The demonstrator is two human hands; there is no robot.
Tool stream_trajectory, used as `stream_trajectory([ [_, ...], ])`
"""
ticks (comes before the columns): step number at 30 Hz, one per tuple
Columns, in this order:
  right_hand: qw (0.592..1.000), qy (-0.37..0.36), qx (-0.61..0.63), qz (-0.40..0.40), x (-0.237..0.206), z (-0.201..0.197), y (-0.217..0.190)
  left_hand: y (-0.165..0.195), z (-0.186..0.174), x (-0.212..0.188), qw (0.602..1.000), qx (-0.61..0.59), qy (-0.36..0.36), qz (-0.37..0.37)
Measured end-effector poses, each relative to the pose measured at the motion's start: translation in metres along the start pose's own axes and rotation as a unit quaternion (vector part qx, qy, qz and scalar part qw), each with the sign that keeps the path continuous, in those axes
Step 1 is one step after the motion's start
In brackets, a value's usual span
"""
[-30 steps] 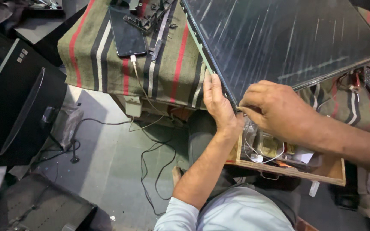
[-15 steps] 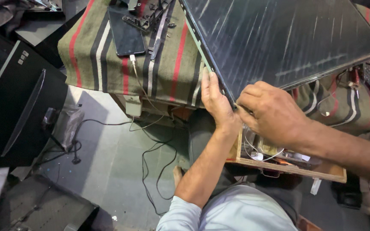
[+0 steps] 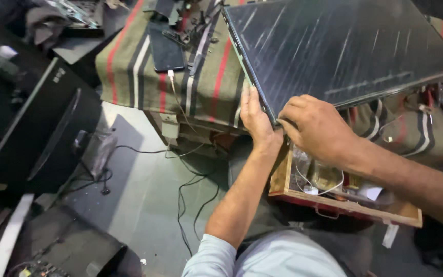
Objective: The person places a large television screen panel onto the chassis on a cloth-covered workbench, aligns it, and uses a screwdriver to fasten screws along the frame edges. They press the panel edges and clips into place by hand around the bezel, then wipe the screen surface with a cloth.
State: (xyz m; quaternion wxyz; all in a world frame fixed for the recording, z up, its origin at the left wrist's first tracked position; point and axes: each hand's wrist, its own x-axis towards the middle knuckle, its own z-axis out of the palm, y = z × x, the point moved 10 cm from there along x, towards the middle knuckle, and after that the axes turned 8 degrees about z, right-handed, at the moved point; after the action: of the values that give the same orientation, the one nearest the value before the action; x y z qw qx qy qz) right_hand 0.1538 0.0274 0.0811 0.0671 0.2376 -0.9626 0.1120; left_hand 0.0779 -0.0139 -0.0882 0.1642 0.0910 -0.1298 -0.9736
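Dark glass meets my fingers at the near corner of the flat display panel (image 3: 344, 48), which lies face up on the striped cloth (image 3: 149, 72) of the tabletop. My left hand (image 3: 256, 119) lies flat along the panel's left edge, fingers straight and pressed together against the thin frame. My right hand (image 3: 318, 128) curls over the same corner from the other side, its fingertips bent and pinching the near edge. Both hands touch the panel; neither is nearer. Its long axis runs from this corner away to the right, and the corner overhangs the tabletop's edge. Just below my right wrist sits an open wooden drawer (image 3: 334, 202) of wires and small parts. A black phone (image 3: 166, 50) lies on the cloth well to the left, and loose cables (image 3: 190, 195) cross the floor below.
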Motion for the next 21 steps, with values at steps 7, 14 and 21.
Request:
stream_trajectory([
  [7, 0.994, 0.040, 0.094, -0.047, -0.024, -0.034, 0.029, -0.019, 0.028, -0.019, 0.999, 0.013, -0.042, -0.025],
  [14, 0.985, 0.045, 0.153, -0.072, -0.061, -0.042, 0.074, -0.056, 0.029, -0.038, 0.994, 0.017, -0.090, -0.065],
  [21, 0.987, 0.012, 0.091, -0.135, -0.068, -0.044, 0.050, -0.065, 0.019, -0.046, 0.991, -0.038, -0.115, -0.065],
])
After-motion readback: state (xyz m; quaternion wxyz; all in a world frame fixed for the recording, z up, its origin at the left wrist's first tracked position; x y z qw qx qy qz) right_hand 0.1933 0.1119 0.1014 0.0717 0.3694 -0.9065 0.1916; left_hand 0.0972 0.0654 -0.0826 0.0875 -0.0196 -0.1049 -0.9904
